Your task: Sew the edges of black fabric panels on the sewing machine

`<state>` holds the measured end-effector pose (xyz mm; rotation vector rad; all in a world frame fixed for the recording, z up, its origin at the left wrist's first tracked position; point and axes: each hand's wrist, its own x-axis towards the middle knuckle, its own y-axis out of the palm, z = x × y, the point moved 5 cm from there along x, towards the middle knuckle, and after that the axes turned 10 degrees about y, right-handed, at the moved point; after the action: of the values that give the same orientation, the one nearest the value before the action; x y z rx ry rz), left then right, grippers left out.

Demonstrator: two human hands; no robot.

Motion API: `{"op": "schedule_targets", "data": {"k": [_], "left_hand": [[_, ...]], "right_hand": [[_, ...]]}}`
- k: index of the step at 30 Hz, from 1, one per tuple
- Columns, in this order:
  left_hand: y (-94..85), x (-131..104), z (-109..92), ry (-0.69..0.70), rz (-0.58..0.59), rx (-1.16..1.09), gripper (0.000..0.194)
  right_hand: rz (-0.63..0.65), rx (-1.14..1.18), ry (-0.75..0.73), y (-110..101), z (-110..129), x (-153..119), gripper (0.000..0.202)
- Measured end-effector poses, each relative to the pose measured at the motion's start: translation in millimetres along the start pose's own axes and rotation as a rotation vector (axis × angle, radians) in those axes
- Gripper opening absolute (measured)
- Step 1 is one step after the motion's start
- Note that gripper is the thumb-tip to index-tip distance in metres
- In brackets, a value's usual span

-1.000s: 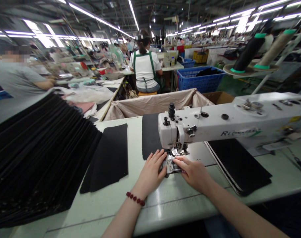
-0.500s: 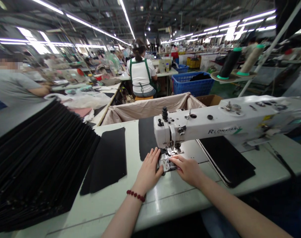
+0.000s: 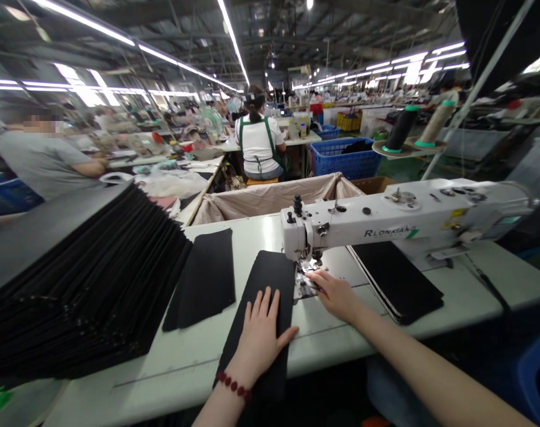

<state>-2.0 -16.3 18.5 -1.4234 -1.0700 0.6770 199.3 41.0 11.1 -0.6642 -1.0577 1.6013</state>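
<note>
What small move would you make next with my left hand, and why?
Probably a slight straightening of the black panel. The left hand already lies flat on it, and the panel sits slanted, its far right corner by the head of the sewing machine and its near end past the front edge of the table.

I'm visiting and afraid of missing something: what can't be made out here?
Head view, now:
- Anything beneath the right hand's fingers: the fingers cover it.
- Part of the black panel: under the left hand.
- Left end of the tall black stack: cut off by the picture's edge.
- The sewing machine's display: too small and blurred to read.
</note>
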Motion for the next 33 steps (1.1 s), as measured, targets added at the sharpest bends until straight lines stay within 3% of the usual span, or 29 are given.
{"op": "schedule_targets", "data": {"k": [5,9,11,15,20,24,28,33], "left_hand": [[-4.6,-78.3,-0.6,0.020,0.232,-0.079,0.079],[-19.1,-102.2,-0.5,0.090,0.282,-0.178,0.088],[-19.1,-98.5,-1.6,0.093,0.262,-0.183,0.083],[-5.4,-73.7,-18.6,0.094,0.128,-0.153,0.050],[18.8,-35.1,-76.3,0.205,0.055,-0.247,0.048],[24.7,-15.6,-109.0,0.252,0.035,-0.343,0.021],[22.8,-9.2,-113.3,0.225,0.025,-0.435,0.015],[21.3,-6.6,-113.2,0.183,0.052,-0.464,0.010]], "right_hand": [[0.056,0.061,-0.049,-4.6,0.7,-1.0,0.047],[0.196,0.106,-0.184,-5.3,10.6,-14.0,0.047],[0.229,0.082,-0.190,-5.3,12.3,-25.4,0.046],[0.265,0.009,-0.093,-4.2,5.3,-52.8,0.043],[0.263,0.076,-0.004,-7.6,-4.7,-85.6,0.049],[0.149,0.201,0.069,-19.0,-8.8,-106.8,0.045],[0.035,0.224,0.274,-25.7,-18.8,-127.4,0.021],[0.073,0.172,0.380,-22.3,-22.7,-147.3,0.023]]}}
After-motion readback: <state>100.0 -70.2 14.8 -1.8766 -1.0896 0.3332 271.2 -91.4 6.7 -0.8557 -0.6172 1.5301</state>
